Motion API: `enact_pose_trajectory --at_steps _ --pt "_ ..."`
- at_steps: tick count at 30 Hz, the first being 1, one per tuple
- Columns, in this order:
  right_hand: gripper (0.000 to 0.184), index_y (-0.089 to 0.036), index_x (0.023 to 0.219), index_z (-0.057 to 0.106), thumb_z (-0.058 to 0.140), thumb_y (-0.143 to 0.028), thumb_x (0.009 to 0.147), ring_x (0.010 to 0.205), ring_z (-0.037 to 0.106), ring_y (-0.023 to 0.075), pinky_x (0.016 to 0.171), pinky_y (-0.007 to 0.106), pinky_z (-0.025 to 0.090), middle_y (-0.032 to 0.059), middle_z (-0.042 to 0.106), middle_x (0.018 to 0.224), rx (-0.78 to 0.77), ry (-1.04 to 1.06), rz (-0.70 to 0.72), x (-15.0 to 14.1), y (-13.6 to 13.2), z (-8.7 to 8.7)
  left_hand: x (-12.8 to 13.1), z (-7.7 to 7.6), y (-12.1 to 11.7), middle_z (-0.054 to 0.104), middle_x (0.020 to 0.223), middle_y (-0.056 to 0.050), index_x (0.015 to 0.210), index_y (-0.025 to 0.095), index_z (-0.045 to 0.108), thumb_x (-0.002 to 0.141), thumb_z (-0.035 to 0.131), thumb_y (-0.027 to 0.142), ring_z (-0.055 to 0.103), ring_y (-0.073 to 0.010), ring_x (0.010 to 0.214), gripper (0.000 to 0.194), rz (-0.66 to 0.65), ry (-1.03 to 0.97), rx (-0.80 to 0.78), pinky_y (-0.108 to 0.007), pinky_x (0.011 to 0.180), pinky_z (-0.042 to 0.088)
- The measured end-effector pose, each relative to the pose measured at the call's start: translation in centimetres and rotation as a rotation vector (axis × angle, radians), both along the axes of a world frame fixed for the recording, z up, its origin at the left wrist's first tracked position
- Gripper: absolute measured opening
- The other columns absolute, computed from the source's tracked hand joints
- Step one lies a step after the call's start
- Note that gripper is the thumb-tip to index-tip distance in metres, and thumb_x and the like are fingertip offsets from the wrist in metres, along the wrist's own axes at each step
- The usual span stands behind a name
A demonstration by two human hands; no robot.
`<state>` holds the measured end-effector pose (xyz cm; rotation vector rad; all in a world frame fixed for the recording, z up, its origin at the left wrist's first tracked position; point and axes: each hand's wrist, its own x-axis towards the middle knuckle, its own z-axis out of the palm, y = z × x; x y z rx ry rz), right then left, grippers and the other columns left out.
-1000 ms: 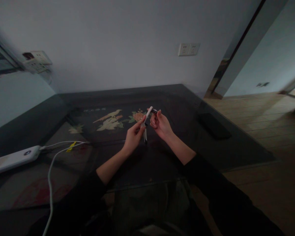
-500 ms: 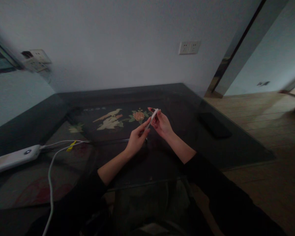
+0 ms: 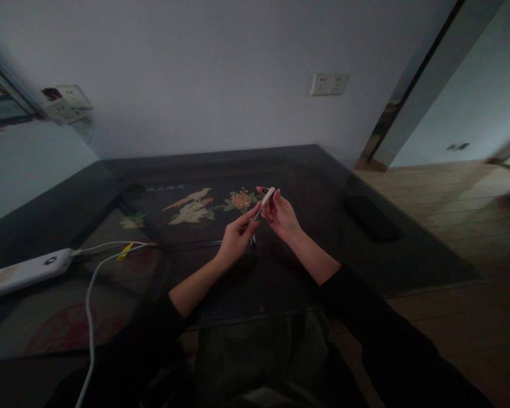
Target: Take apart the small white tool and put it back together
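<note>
A slim white pen-like stick (image 3: 265, 203) is held slanted above the dark glass table (image 3: 314, 170). My left hand (image 3: 236, 239) pinches its lower end between thumb and fingertips. My right hand (image 3: 281, 215) grips its upper end, fingers curled around it. A short dark part (image 3: 253, 240) hangs below the stick near my left fingers. Both forearms come out of black sleeves.
A white power bank (image 3: 23, 273) lies at the table's left edge with white cables (image 3: 94, 272) running toward me. A dark phone (image 3: 372, 218) lies flat at the right. A bird-and-flower picture (image 3: 195, 207) shows under the glass. Wall sockets (image 3: 329, 84) sit behind.
A second ago the stick stood more upright, with a small dark piece at my right fingertips. Now it lies more slanted and both hands sit slightly closer together on it.
</note>
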<state>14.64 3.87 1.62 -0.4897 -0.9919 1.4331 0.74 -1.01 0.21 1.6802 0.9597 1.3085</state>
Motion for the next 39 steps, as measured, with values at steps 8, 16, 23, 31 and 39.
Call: enact_pose_trajectory --at_steps 8,16,23,31,39 --pt "0.052 -0.020 0.100 0.072 0.065 -0.065 0.077 0.047 0.028 0.0078 0.046 0.027 0.022 -0.0064 0.041 0.055 0.021 -0.005 0.013 0.0 0.0 -0.2 -0.2 -0.1 0.4 0.064 0.078 0.000 0.138 0.019 0.055 0.088 0.060 0.026 0.033 -0.0055 0.052 0.051 0.035 0.012 -0.013 -0.017 0.046 0.033" --pt "0.047 -0.021 0.073 0.065 0.069 -0.067 0.073 0.043 0.027 0.0055 0.044 0.026 0.020 -0.0064 0.043 0.051 0.106 -0.017 0.054 0.4 0.5 -0.1 -0.8 0.0 1.0 0.047 0.061 0.005 0.134 0.022 0.059 0.089 0.058 0.022 0.031 -0.0061 0.049 0.045 0.081 -0.005 0.001 -0.018 0.044 0.028" --pt "0.052 -0.020 0.087 0.070 0.064 -0.071 0.075 0.043 0.028 0.0059 0.044 0.027 0.019 -0.0067 0.042 0.052 0.068 -0.033 0.022 0.8 0.6 0.4 -1.3 0.3 1.6 0.046 0.059 0.007 0.130 0.025 0.047 0.091 0.056 0.031 0.033 -0.0060 0.042 0.041 0.049 -0.154 -0.121 -0.019 0.039 0.025" --pt "0.055 -0.019 0.088 0.071 0.059 -0.072 0.078 0.044 0.029 0.0070 0.045 0.027 0.020 -0.0056 0.041 0.052 0.010 -0.080 -0.024 0.8 0.7 0.2 -2.9 0.3 3.8 0.063 0.064 0.000 0.082 0.018 0.046 0.094 0.042 0.028 0.050 -0.0091 0.056 0.016 0.147 -0.017 -0.213 -0.020 0.055 0.039" --pt "0.054 -0.019 0.090 0.070 0.061 -0.070 0.077 0.044 0.032 0.0072 0.045 0.027 0.021 -0.0050 0.044 0.052 -0.079 -0.184 -0.054 1.3 1.2 -0.1 -4.1 0.0 4.2 0.052 0.058 0.003 0.076 0.015 0.060 0.082 0.060 0.032 0.046 -0.0090 0.048 0.018 0.128 0.267 -0.375 -0.022 0.050 0.038"
